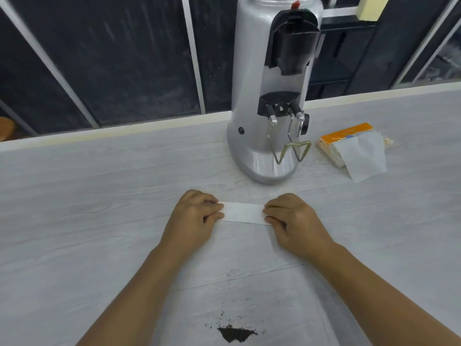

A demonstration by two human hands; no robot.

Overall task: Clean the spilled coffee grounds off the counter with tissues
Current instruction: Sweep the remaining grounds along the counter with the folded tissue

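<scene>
A folded white tissue (243, 212) lies flat on the pale wood-grain counter (87, 208), in front of the grinder. My left hand (194, 218) pinches its left end and my right hand (294, 221) pinches its right end, fingers curled over the edges. A small dark pile of coffee grounds (235, 333) sits near the counter's front edge, between my forearms, with loose specks (228, 273) scattered farther up. The tissue is well apart from the grounds.
A silver coffee grinder (269, 96) stands at the back centre, its wire fork pointing toward me. To its right lies an orange tissue pack (346, 138) with one sheet (361, 158) pulled out. Dark glass panels run behind the counter.
</scene>
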